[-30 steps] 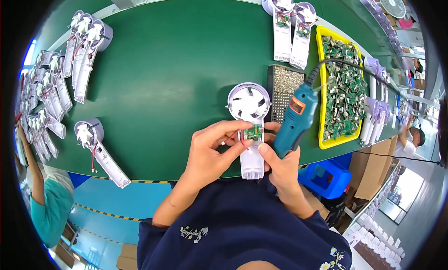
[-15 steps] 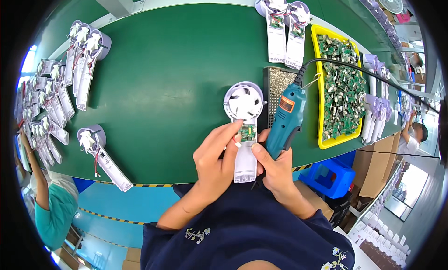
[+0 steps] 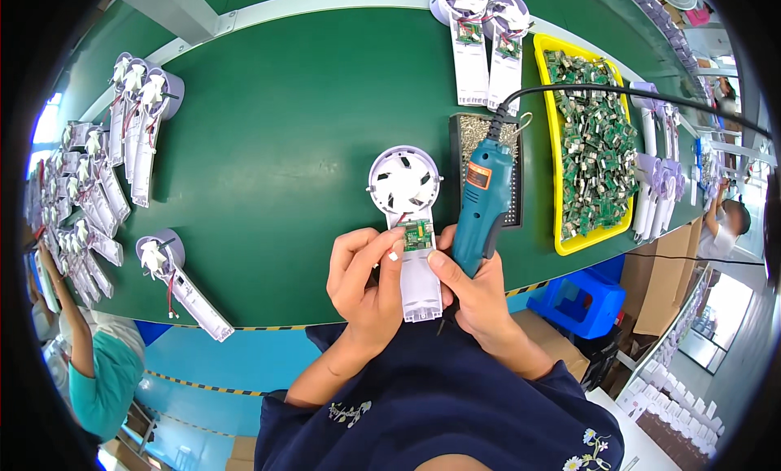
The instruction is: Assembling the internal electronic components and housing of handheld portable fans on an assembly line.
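Note:
A handheld fan half-shell (image 3: 421, 288) with a white fan wheel (image 3: 404, 180) in its round head lies face up between my hands, handle toward me. A green circuit board (image 3: 418, 235) sits in the handle just below the head. My left hand (image 3: 364, 280) is closed at the handle's left edge, thumb and index finger pinching a small white wire plug (image 3: 393, 257) beside the board. My right hand (image 3: 480, 296) grips a teal electric screwdriver (image 3: 482, 202), its cord end pointing away from me. The same hand's thumb presses on the handle's right side. The screwdriver's bit is mostly hidden.
A black tray of screws (image 3: 514, 186) stands behind the screwdriver, and a yellow bin of circuit boards (image 3: 560, 186) is to its right. Two fan shells (image 3: 470, 72) with boards lie at the far edge. A single shell (image 3: 195, 300) and several more (image 3: 146, 158) lie left.
The fan shell, both hands and the screwdriver have shifted slightly left in the picture. The left fingers have drawn back from the top of the board to its left edge.

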Motion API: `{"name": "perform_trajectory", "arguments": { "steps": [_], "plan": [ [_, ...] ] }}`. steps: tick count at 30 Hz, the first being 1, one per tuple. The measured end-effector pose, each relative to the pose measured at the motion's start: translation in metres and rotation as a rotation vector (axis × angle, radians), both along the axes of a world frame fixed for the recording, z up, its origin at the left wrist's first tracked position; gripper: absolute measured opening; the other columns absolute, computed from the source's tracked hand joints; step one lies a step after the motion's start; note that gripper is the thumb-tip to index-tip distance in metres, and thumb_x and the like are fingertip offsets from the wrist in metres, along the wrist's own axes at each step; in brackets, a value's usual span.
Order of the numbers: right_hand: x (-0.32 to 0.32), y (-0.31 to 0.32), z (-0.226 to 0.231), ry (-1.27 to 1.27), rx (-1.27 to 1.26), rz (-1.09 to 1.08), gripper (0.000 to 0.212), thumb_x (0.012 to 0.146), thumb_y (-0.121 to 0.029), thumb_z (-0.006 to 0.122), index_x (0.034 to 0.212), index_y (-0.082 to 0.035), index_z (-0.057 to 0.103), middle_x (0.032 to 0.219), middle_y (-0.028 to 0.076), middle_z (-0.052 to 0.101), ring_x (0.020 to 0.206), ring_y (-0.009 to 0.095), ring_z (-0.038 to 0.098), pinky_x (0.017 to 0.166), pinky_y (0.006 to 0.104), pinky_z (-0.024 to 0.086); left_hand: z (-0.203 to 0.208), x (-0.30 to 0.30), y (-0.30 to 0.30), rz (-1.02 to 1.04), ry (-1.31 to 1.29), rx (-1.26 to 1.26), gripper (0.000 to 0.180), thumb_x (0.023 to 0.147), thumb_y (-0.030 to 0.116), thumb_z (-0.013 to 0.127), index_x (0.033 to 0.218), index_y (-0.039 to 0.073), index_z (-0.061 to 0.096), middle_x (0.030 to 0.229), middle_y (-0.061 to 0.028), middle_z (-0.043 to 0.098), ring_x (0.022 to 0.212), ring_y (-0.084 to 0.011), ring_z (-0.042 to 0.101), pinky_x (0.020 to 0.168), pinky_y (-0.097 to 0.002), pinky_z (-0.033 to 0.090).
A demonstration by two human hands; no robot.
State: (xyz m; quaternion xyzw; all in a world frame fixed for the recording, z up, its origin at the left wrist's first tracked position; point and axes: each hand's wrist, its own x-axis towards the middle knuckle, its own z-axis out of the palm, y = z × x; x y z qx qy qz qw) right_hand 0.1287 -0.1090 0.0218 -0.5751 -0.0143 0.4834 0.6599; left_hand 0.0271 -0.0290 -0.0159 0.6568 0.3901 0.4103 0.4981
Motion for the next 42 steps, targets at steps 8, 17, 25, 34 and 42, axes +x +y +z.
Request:
{"name": "perform_trajectory", "arguments": {
  "steps": [8, 17, 25, 34, 42],
  "plan": [
    [-0.001, 0.001, -0.003, -0.001, 0.018, -0.018, 0.013, 0.093, -0.005, 0.068, 0.095, -0.002, 0.056, 0.099, 0.011, 0.067, 0.054, 0.005, 0.051, 0.046, 0.0206, 0.041, -0.001, 0.000, 0.000, 0.017, -0.061, -0.064, 0.015, 0.086, -0.004, 0.070, 0.100, -0.003, 0.072, 0.089, -0.0060, 0.058, 0.067, -0.0106, 0.052, 0.054, -0.0228, 0.040],
    [-0.002, 0.002, -0.008, 0.026, 0.017, -0.026, 0.017, 0.090, -0.002, 0.070, 0.099, -0.003, 0.055, 0.102, 0.014, 0.068, 0.054, 0.005, 0.052, 0.046, 0.0208, 0.042, 0.000, 0.000, 0.002, 0.036, -0.016, -0.009, 0.011, 0.087, -0.005, 0.067, 0.097, -0.003, 0.071, 0.091, -0.0071, 0.059, 0.070, -0.0103, 0.055, 0.054, -0.0211, 0.042],
    [0.004, 0.018, -0.003, 0.082, 0.079, 0.001, 0.020, 0.089, -0.004, 0.072, 0.100, -0.005, 0.055, 0.086, 0.006, 0.062, 0.052, 0.005, 0.050, 0.046, 0.0202, 0.040, 0.010, 0.009, 0.016, 0.078, -0.048, -0.001, 0.010, 0.088, -0.006, 0.065, 0.097, -0.005, 0.070, 0.093, -0.0079, 0.060, 0.070, -0.0112, 0.056, 0.053, -0.0214, 0.043],
    [0.043, 0.062, 0.008, 0.029, 0.213, 0.028, 0.017, 0.091, -0.011, 0.070, 0.093, -0.005, 0.054, 0.059, -0.002, 0.052, 0.043, 0.005, 0.046, 0.041, 0.0217, 0.036, 0.032, 0.047, 0.065, -0.014, -0.091, 0.102, 0.010, 0.095, 0.000, 0.060, 0.100, -0.007, 0.067, 0.099, -0.0075, 0.061, 0.084, -0.0107, 0.056, 0.070, -0.0237, 0.046],
    [0.105, 0.128, 0.022, -0.063, 0.232, 0.021, 0.019, 0.091, -0.017, 0.071, 0.093, -0.007, 0.054, 0.059, -0.001, 0.052, 0.045, 0.007, 0.047, 0.042, 0.0245, 0.038, 0.022, 0.113, 0.136, -0.056, -0.235, -0.017, 0.017, 0.097, 0.009, 0.063, 0.104, -0.006, 0.068, 0.091, -0.0042, 0.066, 0.075, -0.0062, 0.058, 0.065, -0.0215, 0.047]
  ]
}}
